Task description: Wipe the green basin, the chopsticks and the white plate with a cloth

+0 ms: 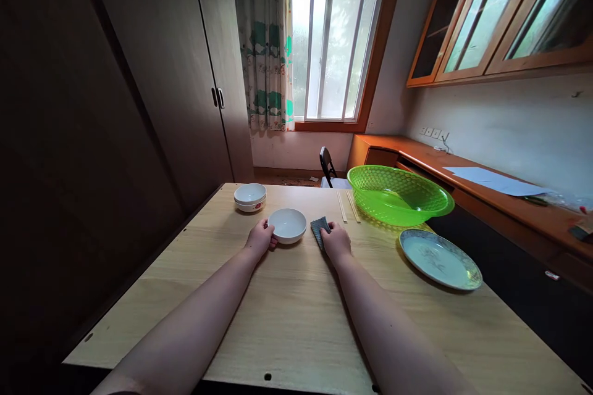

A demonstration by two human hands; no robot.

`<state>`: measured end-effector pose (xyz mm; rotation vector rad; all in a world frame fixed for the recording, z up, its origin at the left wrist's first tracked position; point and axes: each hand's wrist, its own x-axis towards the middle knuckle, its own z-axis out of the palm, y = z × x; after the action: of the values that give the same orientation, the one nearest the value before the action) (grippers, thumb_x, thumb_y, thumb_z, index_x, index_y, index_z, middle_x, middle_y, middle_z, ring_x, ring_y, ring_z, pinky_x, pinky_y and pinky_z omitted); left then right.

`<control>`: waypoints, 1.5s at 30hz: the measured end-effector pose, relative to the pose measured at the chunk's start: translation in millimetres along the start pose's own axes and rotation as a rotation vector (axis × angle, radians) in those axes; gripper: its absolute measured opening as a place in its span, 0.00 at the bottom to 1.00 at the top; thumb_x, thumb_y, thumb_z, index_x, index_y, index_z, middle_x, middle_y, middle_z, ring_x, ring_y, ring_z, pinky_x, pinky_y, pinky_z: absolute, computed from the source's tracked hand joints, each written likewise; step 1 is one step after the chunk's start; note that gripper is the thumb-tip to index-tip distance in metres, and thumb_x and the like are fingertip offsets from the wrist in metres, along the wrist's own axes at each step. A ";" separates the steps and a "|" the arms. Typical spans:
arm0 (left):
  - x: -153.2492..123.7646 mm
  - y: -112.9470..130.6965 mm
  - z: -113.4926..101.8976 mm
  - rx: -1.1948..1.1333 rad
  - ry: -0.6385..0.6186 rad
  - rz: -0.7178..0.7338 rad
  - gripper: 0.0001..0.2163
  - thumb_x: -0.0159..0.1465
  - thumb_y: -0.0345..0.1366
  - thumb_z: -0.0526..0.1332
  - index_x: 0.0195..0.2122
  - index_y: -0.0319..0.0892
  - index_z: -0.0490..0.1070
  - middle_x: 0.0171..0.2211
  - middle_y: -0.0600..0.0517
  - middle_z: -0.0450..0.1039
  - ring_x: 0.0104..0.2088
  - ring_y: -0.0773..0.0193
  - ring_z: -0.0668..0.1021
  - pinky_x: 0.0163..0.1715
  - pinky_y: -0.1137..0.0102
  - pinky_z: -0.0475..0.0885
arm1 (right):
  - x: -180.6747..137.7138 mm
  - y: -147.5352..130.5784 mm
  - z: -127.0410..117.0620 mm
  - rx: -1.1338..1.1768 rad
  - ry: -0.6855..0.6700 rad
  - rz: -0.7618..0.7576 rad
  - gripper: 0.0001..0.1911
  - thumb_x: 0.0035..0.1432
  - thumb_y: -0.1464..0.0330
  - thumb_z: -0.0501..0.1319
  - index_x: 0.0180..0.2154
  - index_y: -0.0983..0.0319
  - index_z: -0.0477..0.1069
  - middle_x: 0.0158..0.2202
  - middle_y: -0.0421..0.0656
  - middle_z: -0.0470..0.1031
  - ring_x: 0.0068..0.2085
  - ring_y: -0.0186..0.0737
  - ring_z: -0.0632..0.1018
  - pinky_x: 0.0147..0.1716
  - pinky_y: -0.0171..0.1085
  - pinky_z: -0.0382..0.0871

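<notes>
A white bowl point(288, 224) stands on the light wooden table point(296, 321). My left hand point(262, 237) is curled against the bowl's left rim, gripping it. Just right of the bowl, my right hand point(335, 241) rests on a small grey cloth point(319, 228), fingers closed over its near edge. Both forearms stretch out over the tabletop toward these things.
Two stacked white bowls point(250, 197) sit at the far left. A pair of chopsticks point(347, 205) lies beside a green plastic basket point(398, 194). A patterned plate point(440, 258) rests near the right edge. A chair point(328, 166) stands beyond the table; a wardrobe point(139, 105) flanks the left.
</notes>
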<state>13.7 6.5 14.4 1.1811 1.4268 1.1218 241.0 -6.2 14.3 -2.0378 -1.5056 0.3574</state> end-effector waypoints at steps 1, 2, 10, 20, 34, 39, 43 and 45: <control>1.0 -1.8 -0.9 0.003 -0.013 0.004 0.15 0.62 0.33 0.54 0.50 0.39 0.64 0.23 0.56 0.68 0.16 0.71 0.72 0.15 0.77 0.65 | 0.6 0.4 -0.9 -0.010 0.012 0.017 0.20 0.61 0.62 0.56 0.52 0.62 0.70 0.51 0.51 0.76 0.52 0.49 0.75 0.46 0.40 0.65; 2.0 -3.6 -1.7 0.007 -0.026 0.005 0.15 0.63 0.34 0.54 0.51 0.39 0.64 0.24 0.56 0.69 0.16 0.71 0.71 0.14 0.78 0.63 | 1.1 0.7 -1.5 -0.032 0.016 0.038 0.22 0.60 0.60 0.57 0.53 0.62 0.70 0.52 0.52 0.75 0.53 0.50 0.74 0.48 0.41 0.64; 6.8 -10.8 -6.7 0.053 -0.129 -0.002 0.15 0.62 0.41 0.59 0.48 0.41 0.66 0.38 0.48 0.74 0.27 0.67 0.77 0.16 0.78 0.66 | 0.9 4.1 4.0 -0.042 -0.050 -0.012 0.14 0.56 0.61 0.60 0.42 0.61 0.74 0.41 0.51 0.79 0.46 0.50 0.78 0.42 0.40 0.65; -1.6 -3.3 -4.1 -0.017 -0.198 -0.065 0.19 0.59 0.36 0.58 0.52 0.41 0.62 0.39 0.46 0.74 0.28 0.63 0.79 0.26 0.69 0.76 | 6.5 11.8 18.7 0.545 0.117 -0.134 0.19 0.50 0.67 0.61 0.46 0.62 0.69 0.41 0.49 0.78 0.39 0.43 0.78 0.39 0.37 0.69; -11.7 -8.4 5.0 0.235 -0.081 0.304 0.32 0.49 0.27 0.64 0.58 0.38 0.64 0.45 0.44 0.77 0.38 0.59 0.80 0.42 0.66 0.74 | -18.0 -5.6 13.5 0.679 0.056 -0.156 0.19 0.49 0.52 0.63 0.36 0.60 0.71 0.33 0.44 0.78 0.34 0.42 0.77 0.33 0.37 0.67; -18.2 -1.8 4.1 0.249 -0.113 0.376 0.29 0.51 0.30 0.65 0.56 0.40 0.66 0.46 0.45 0.76 0.30 0.64 0.78 0.37 0.67 0.74 | -12.8 -4.0 15.4 0.443 0.012 0.014 0.25 0.45 0.54 0.67 0.41 0.62 0.67 0.37 0.49 0.77 0.37 0.45 0.78 0.33 0.37 0.67; -21.4 1.9 4.5 0.144 -0.264 0.359 0.30 0.53 0.33 0.65 0.57 0.42 0.60 0.50 0.45 0.73 0.31 0.66 0.78 0.33 0.69 0.74 | -12.3 -5.7 14.2 0.409 -0.096 -0.035 0.24 0.48 0.56 0.66 0.43 0.62 0.68 0.36 0.47 0.78 0.37 0.44 0.78 0.33 0.36 0.67; -21.4 2.0 5.4 0.049 -0.361 0.318 0.32 0.52 0.34 0.65 0.58 0.43 0.55 0.48 0.46 0.73 0.35 0.64 0.78 0.36 0.68 0.74 | -13.4 -7.3 12.2 0.391 -0.114 -0.059 0.20 0.48 0.59 0.66 0.41 0.62 0.70 0.35 0.46 0.79 0.38 0.44 0.79 0.34 0.35 0.66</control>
<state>21.4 -14.0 17.8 1.5948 1.0181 1.0218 224.5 -13.8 7.2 -1.6863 -1.4269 0.6954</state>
